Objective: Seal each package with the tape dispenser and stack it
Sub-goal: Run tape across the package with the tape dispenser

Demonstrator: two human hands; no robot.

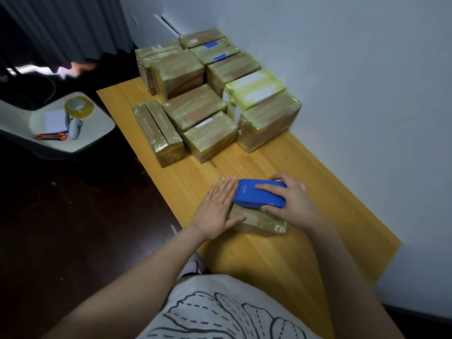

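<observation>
A flat package point(256, 222) wrapped in yellowish tape lies on the wooden table point(281, 260) in front of me. My left hand point(217, 211) presses flat on its left part, fingers straight. My right hand point(291, 200) grips the blue tape dispenser point(254, 195), which rests on top of the package. Farther back stand several taped packages point(208, 99), some stacked against the wall; the nearest one point(210, 135) bears a white label.
The white wall point(367, 94) borders the table on the right. To the left, a white chair seat point(80, 140) holds a tape roll point(78, 107), an orange utility knife point(50, 137) and a paper pad. The floor at left is dark.
</observation>
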